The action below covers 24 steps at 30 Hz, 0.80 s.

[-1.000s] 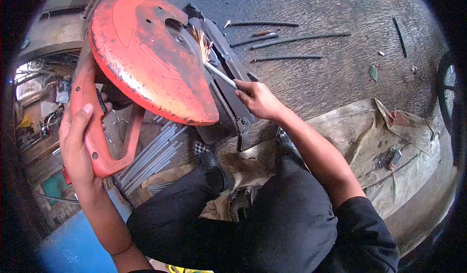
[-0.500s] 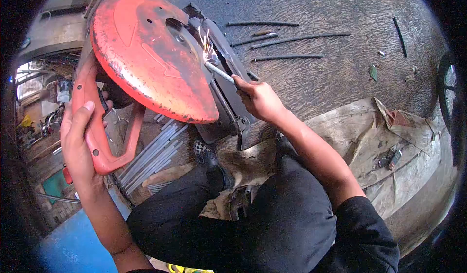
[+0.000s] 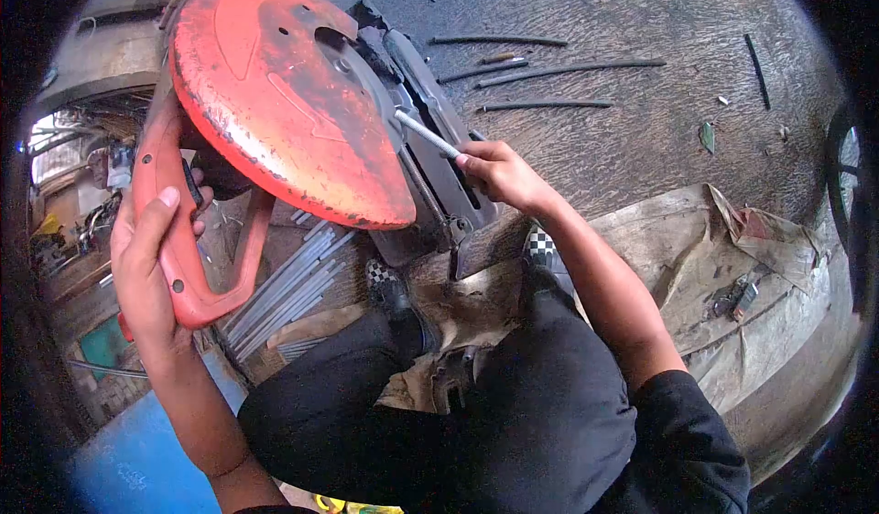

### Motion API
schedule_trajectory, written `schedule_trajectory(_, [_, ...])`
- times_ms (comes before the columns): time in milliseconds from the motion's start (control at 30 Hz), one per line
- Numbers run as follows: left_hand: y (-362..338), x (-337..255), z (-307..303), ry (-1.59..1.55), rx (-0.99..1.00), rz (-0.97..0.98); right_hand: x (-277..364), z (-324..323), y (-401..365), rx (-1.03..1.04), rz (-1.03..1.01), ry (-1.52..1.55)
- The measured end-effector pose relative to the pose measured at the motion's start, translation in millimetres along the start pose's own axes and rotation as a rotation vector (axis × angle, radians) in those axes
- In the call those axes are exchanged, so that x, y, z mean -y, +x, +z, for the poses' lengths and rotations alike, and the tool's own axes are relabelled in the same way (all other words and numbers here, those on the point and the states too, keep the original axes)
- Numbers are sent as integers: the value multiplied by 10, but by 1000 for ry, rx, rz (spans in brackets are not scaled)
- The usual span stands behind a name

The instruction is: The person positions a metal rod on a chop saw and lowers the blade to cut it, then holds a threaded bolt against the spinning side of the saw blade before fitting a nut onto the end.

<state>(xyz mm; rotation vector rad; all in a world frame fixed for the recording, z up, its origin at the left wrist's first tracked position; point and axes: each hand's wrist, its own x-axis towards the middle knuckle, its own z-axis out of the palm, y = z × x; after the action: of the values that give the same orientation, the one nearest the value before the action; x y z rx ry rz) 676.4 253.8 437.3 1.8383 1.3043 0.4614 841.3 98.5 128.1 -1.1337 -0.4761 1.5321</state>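
Observation:
A red cut-off saw with a worn, rounded guard [image 3: 284, 102] fills the upper left of the view. My left hand [image 3: 151, 258] is wrapped round its red handle [image 3: 174, 248], fingers near the black trigger. My right hand [image 3: 499, 175] grips the lower end of a short grey metal rod [image 3: 426, 135]. The rod's far end lies beside the guard's right edge, over the saw's dark metal base [image 3: 449, 139]. Whether it touches the blade cannot be made out.
Several dark rods [image 3: 572, 72] lie on the wet floor beyond the base. A bundle of grey rods [image 3: 293, 294] is below the saw. A dirty cloth [image 3: 678, 267] with a lighter [image 3: 745, 302] spreads at the right. Checkered shoes [image 3: 542, 245] stand near the base.
The sparks at the rod's far end are gone. My right hand and the rod have shifted slightly right. The right shoe shows more.

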Motion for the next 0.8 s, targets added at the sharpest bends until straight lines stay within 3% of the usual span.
schedule_trajectory(67, [-25,-35,64,-12,-15,-5,-82,37,56,8,-99,-234])
schedule_trajectory(200, [-23,-30,46,-14,-14,5,-151,152,51,-90,-292,-330])
schedule_trajectory(367, [-31,-35,33,20,-31,0,-224,171,42,-244,-355,-552])
schedule_trajectory(800, [-37,-68,84,36,-26,13,-233,202,18,-317,-534,-762])
